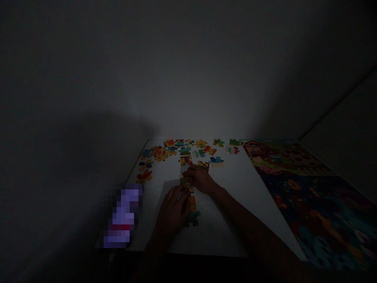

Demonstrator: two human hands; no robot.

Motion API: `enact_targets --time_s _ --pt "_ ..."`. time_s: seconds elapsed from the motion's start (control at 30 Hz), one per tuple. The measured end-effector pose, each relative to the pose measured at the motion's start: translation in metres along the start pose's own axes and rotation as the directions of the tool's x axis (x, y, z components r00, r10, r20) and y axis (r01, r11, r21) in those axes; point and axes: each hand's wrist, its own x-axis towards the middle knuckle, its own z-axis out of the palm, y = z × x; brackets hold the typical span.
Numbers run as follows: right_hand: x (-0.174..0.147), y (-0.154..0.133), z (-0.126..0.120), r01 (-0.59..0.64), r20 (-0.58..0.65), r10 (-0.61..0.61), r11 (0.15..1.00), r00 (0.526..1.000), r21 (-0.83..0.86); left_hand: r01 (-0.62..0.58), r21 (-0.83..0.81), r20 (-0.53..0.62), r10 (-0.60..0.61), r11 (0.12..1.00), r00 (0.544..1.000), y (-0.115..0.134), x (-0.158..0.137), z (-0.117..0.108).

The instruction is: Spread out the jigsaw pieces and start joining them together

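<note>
A narrow strip of joined jigsaw pieces (pixel 192 204) runs away from me down the middle of the white tabletop. My left hand (pixel 173 206) rests over the left side of the strip, its fingers bent and closed against it. Farther along, my right hand (pixel 202 179) reaches in from the right with curled fingers closed at a jigsaw piece in the strip, which they partly cover. Just past the fingers, a colourful piece (pixel 185 160) shows at the strip's far part. Another loose piece (pixel 204 166) lies right behind my right hand. Dim light hides fine detail.
Several loose jigsaw pieces (pixel 201 144) are scattered along the back, and more pieces (pixel 144 175) lie by the left edge. A phone with a blurred lit screen (pixel 122 216) is at the front left. Finished-looking puzzle pictures (pixel 294 188) cover the right side. A wall stands behind.
</note>
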Motion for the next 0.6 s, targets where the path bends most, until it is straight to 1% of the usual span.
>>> enact_targets --time_s 0.07,0.13,0.17,0.23,0.3,0.33,0.4,0.47,0.53,0.6 --pt "-0.001 0.005 -0.002 0.03 -0.045 -0.028 0.999 0.999 0.045 -0.011 -0.01 -0.004 0.011 1.0 1.0 -0.001 0.0 0.0" --pt "-0.003 0.015 -0.008 0.003 -0.15 0.008 0.997 0.989 0.076 -0.021 -0.016 -0.009 0.021 1.0 1.0 -0.002 0.0 0.002" --pt "-0.004 0.022 -0.013 -0.042 -0.218 0.06 0.995 0.974 0.087 -0.02 -0.018 -0.015 0.02 1.0 1.0 -0.003 0.0 0.002" --pt "-0.008 0.039 -0.026 -0.167 -0.34 0.195 0.98 0.92 0.11 -0.011 -0.029 -0.026 0.01 1.0 1.0 -0.004 -0.001 0.003" --pt "-0.013 0.055 -0.038 -0.284 -0.384 0.309 0.951 0.87 0.122 0.001 -0.045 -0.025 -0.002 0.999 1.0 -0.005 -0.001 0.002" --pt "-0.015 0.062 -0.043 -0.327 -0.38 0.345 0.938 0.858 0.115 0.009 -0.054 -0.022 -0.01 0.998 1.0 -0.005 0.0 0.001" --pt "-0.019 0.07 -0.05 -0.364 -0.337 0.367 0.928 0.867 0.076 0.036 -0.068 -0.015 -0.037 0.997 0.999 -0.005 0.005 -0.003" --pt "-0.022 0.071 -0.052 -0.345 -0.294 0.332 0.939 0.896 0.008 0.068 -0.078 -0.004 -0.069 0.995 0.998 -0.005 0.016 -0.007" --pt "-0.023 0.069 -0.051 -0.308 -0.253 0.279 0.947 0.926 -0.086 0.102 -0.09 0.011 -0.102 0.991 0.995 -0.008 0.035 -0.009" --pt "-0.024 0.066 -0.049 -0.295 -0.21 0.257 0.939 0.943 -0.179 0.138 -0.097 0.018 -0.137 0.986 0.99 -0.013 0.057 -0.008"
